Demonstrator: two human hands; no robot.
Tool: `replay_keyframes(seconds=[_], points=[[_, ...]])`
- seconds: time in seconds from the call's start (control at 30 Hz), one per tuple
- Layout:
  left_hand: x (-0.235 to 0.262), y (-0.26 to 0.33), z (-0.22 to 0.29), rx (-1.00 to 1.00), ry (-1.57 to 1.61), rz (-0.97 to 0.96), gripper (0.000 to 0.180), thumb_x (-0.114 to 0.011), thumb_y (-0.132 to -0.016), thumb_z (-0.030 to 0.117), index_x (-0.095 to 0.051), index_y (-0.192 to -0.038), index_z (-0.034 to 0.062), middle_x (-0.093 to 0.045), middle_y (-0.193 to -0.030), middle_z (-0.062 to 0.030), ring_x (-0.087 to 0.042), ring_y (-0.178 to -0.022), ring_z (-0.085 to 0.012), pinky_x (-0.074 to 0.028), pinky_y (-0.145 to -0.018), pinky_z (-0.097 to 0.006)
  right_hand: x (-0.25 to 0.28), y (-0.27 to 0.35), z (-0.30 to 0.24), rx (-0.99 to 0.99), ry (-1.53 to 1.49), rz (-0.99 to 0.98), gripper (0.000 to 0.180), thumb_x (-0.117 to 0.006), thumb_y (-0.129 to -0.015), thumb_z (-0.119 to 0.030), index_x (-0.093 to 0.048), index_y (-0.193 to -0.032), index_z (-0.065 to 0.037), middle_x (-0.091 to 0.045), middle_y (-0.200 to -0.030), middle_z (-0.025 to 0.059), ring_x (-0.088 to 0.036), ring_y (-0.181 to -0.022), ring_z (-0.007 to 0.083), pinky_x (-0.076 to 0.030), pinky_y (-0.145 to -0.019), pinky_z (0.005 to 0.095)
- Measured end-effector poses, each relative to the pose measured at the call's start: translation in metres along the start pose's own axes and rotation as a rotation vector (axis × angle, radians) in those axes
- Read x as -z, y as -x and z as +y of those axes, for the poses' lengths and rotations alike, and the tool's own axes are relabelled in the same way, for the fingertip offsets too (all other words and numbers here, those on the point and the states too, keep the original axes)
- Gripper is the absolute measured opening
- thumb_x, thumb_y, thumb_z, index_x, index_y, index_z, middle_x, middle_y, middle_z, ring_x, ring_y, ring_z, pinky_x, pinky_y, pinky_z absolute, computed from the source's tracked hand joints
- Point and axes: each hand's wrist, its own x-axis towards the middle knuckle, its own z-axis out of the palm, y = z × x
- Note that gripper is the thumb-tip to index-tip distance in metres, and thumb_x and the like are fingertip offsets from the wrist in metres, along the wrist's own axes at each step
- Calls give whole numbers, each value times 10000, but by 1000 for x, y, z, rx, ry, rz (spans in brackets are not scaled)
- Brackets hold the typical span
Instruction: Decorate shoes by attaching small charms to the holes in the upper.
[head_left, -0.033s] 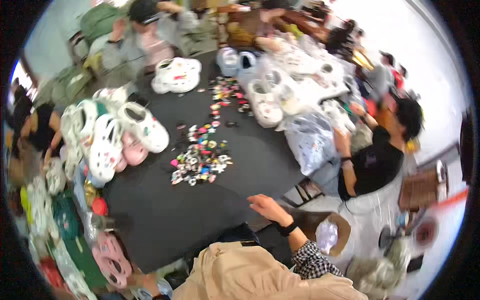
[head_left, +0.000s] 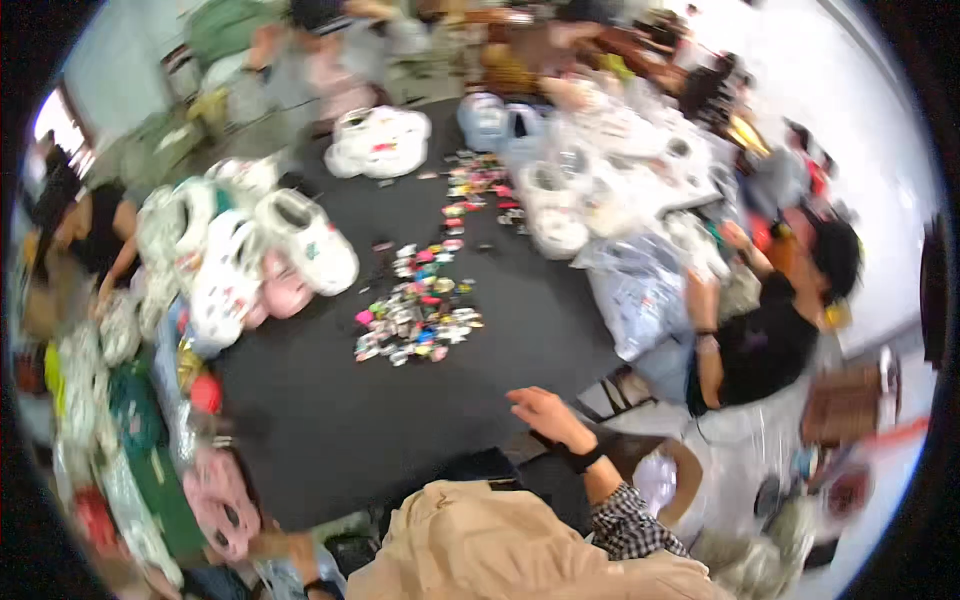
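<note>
My right hand [head_left: 548, 416] hovers over the near right part of the black table [head_left: 340, 430], fingers extended and nothing in them. A dark band circles its wrist, below which a black-and-white checked sleeve shows. At the lower left edge, a blurred hand, apparently my left hand [head_left: 296, 548], is close to pink clogs [head_left: 222, 505]; its fingers are too smeared to read. Beyond my right hand lies a heap of small colourful shoe charms [head_left: 420, 320], with more charms [head_left: 475, 180] scattered farther back. White clogs [head_left: 310, 240] are piled on the left.
White clogs [head_left: 385, 142] and pale blue clogs [head_left: 482, 122] stand at the far edge. Bagged white clogs [head_left: 640, 165] crowd the right. A seated person in black [head_left: 765, 335] handles a clear plastic bag [head_left: 635, 300]. An open carton [head_left: 685, 475] stands beside my right arm.
The whole view has shifted slightly, so the table and clogs appear farther right. My right hand stays extended over the near table area.
</note>
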Motion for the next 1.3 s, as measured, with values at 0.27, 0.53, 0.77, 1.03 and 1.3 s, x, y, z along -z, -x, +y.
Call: replay_keyframes(seconds=[0.27,0.53,0.77,1.03,1.3], points=[[-61,191,30,810,646,298,269,-637,-780,281,-641,-850,21,-657,-812,-153,-631,-754,-317,-480,-679,-383,-54,-58,-37,90,-30,-519,274,-600,-860,-102,-602,-1118,-7,-656,-1008,143,-649,-909,243,-499,-761,315],[-73,288,48,1240,578,279,322,-618,-765,274,-643,-962,20,-662,-904,-203,-623,-893,-375,-483,-828,-437,-151,-63,-116,342,236,-916,237,-561,-893,-114,-606,-1070,38,-666,-927,143,-645,-810,186,-505,-726,287],[-68,264,-42,1209,624,273,347,-597,-771,211,-617,-1047,1,-620,-1060,-225,-560,-1047,-381,-440,-917,-434,-218,-80,-125,226,561,-897,173,-619,-851,-102,-520,-754,0,-603,-616,86,-595,-561,133,-465,-531,266],[-48,120,-123,1075,125,125,741,-636,-748,165,-328,-1419,224,-432,-1315,-251,-386,-1259,-403,-310,-1024,-555,-225,-86,-117,77,740,-753,246,-692,-785,-133,-500,-705,-2,-604,-572,83,-600,-537,136,-461,-526,261],[-79,109,-176,1076,110,195,394,-763,-682,310,-624,-1017,155,-556,-915,-192,-549,-904,-363,-453,-769,-448,-235,-76,-125,127,806,-637,249,-713,-756,-152,-508,-699,-22,-599,-598,71,-573,-549,131,-445,-525,286]])
